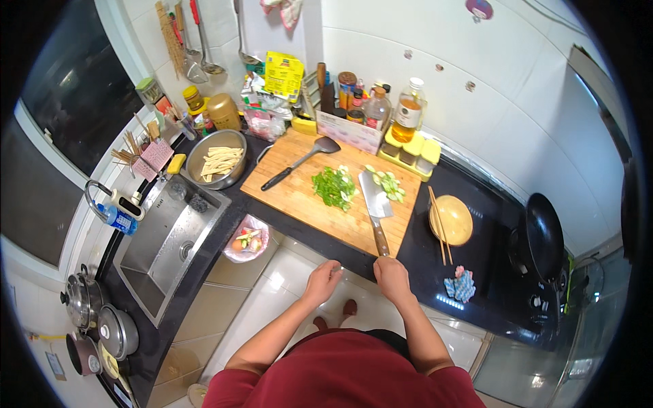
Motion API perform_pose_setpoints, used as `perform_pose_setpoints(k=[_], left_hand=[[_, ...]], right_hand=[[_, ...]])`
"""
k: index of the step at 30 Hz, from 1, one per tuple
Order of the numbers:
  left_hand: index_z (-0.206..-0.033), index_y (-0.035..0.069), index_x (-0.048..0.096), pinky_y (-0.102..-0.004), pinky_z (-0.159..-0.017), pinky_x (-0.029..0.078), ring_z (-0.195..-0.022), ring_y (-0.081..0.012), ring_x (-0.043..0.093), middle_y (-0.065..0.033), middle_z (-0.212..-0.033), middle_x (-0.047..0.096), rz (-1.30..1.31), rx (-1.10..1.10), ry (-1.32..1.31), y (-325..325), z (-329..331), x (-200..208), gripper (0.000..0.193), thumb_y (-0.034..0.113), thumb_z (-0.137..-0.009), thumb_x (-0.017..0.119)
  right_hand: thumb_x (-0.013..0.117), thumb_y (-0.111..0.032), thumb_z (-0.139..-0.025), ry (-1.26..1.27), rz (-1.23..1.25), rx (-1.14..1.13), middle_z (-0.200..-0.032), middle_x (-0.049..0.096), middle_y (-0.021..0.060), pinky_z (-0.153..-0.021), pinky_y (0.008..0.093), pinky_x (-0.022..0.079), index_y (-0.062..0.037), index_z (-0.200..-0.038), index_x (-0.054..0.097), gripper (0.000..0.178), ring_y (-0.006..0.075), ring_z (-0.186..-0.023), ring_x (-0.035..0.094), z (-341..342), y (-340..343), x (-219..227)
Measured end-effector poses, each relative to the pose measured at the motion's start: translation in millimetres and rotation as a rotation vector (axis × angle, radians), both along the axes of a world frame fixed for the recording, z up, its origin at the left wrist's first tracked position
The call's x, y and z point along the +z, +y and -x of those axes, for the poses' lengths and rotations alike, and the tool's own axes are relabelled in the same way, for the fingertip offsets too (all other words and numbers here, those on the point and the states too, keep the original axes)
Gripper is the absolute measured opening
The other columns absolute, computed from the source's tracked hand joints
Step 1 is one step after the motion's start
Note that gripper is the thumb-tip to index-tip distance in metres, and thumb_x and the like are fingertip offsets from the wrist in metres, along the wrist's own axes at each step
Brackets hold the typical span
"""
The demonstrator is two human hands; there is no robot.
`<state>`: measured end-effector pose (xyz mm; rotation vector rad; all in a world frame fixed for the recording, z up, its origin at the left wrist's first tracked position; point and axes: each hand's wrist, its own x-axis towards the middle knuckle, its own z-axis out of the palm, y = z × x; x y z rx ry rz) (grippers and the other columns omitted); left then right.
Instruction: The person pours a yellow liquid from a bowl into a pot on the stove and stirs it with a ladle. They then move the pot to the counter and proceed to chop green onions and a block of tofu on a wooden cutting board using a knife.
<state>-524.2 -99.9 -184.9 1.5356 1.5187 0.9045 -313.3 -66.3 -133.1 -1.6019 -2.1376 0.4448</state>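
My right hand is curled closed at the counter's front edge, against or just below the handle end of a cleaver. Whether it grips anything is hidden. The cleaver lies on a wooden cutting board, its blade pointing away from me. My left hand, fingers curled together, hangs before the counter; a small greyish spot shows at its fingertips, too small to name. Chopped green vegetable is piled left of the blade, and pale green slices lie to its right. A black spatula rests across the board's far left.
Left stand a metal bowl of pale strips, a sink and a lined scrap bin. Right are a yellow bowl with chopsticks, a blue cloth and a black wok. Bottles line the back.
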Motion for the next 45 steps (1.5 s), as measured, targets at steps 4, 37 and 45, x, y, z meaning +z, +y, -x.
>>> perform_pose_setpoints(k=[4, 37, 45], left_hand=[[-0.110, -0.001, 0.060, -0.0376, -0.075, 0.052, -0.083, -0.0300, 0.065, -0.0197, -0.098, 0.065, -0.017, 0.027, 0.007, 30, 27, -1, 0.028, 0.018, -0.090, 0.063], [-0.106, 0.002, 0.061, -0.0466, -0.085, 0.045, -0.100, -0.0373, 0.056, -0.0182, -0.101, 0.060, -0.331, 0.028, 0.630, 323, 267, -59, 0.031, 0.003, -0.075, 0.065], [-0.120, 0.005, 0.057, -0.0483, -0.099, 0.036, -0.116, -0.0361, 0.047, -0.0168, -0.123, 0.052, -0.494, 0.090, 0.709, 314, 243, -46, 0.048, 0.010, -0.074, 0.070]], right_hand=[[0.059, -0.011, -0.085, 0.012, -0.052, 0.053, -0.073, 0.061, 0.0195, -0.070, 0.0504, 0.048, -0.0011, -0.070, 0.056, 0.018, 0.0389, -0.074, 0.061, 30, 42, -4], [0.061, -0.009, -0.077, -0.191, 0.090, -0.503, -0.095, 0.064, 0.0263, -0.080, 0.0502, 0.051, -0.0006, -0.111, 0.052, 0.035, 0.0448, -0.087, 0.063, 73, 146, -52], [0.060, -0.011, -0.083, 0.189, 0.310, -0.562, -0.095, 0.064, 0.0315, -0.082, 0.0499, 0.049, -0.0005, -0.116, 0.052, 0.036, 0.0454, -0.096, 0.063, 64, 168, -12]])
